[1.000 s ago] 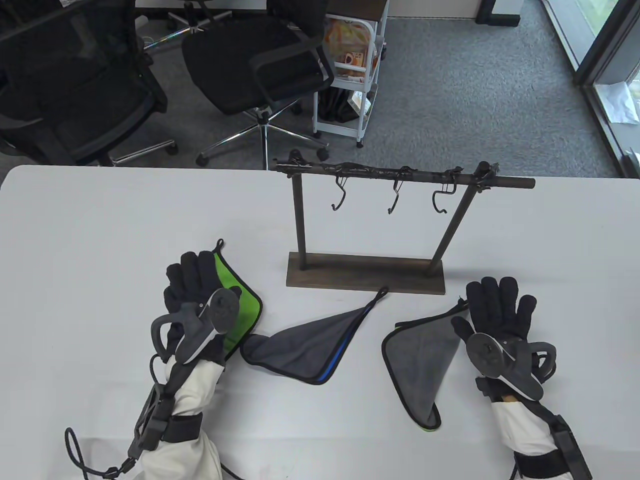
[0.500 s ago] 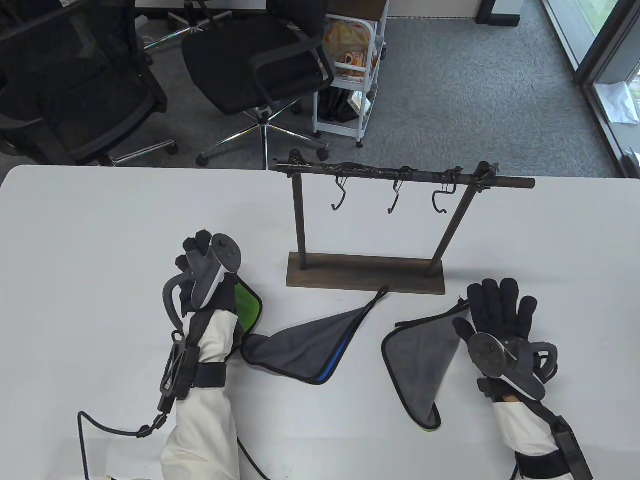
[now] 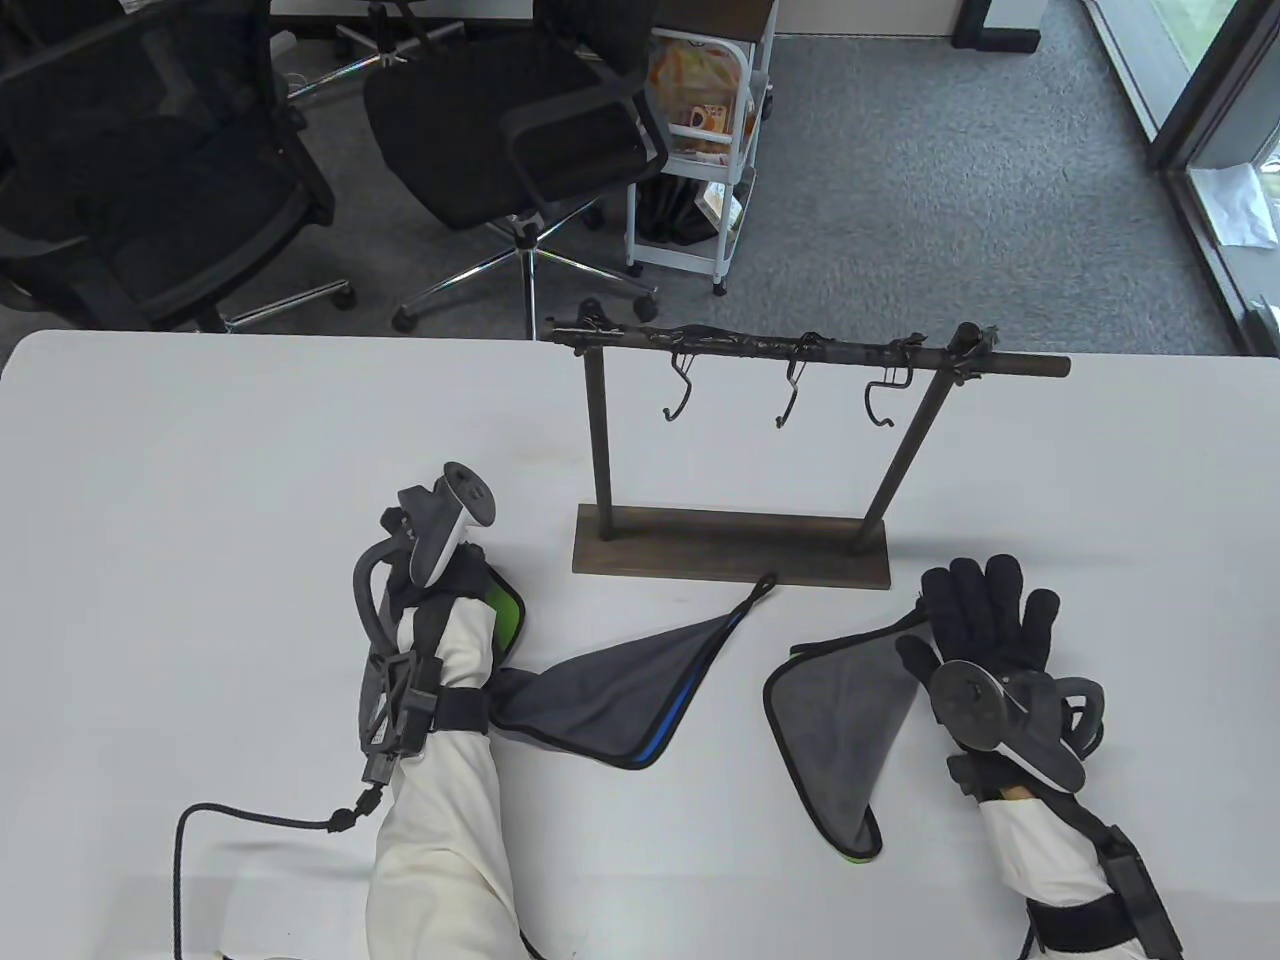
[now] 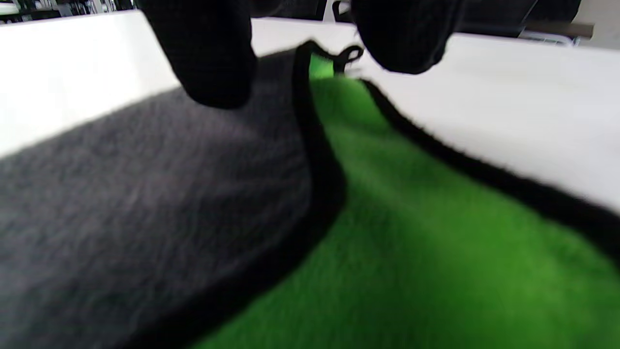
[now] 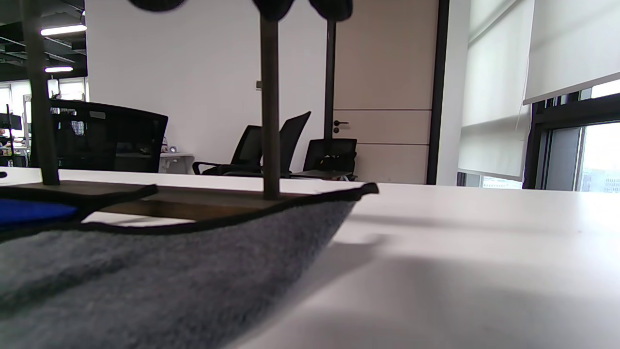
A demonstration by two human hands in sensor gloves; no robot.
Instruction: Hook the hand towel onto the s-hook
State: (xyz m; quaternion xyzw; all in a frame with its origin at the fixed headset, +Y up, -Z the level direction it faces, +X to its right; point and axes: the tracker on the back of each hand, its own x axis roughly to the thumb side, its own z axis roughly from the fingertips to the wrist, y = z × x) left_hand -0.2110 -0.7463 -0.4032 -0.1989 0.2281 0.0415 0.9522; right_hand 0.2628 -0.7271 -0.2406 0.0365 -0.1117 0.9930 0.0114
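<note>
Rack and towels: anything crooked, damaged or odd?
Slightly. The rack's right post leans while the left post stands straight. The three hooks hang at different twists, all empty. The three towels lie folded on the table, none hung yet. No damage visible.

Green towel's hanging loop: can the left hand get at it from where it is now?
Probably yes. In the left wrist view the fingertips hang just short of the hanging loop at the green towel's far corner, with nothing lying over it. No grip shows yet.
</note>
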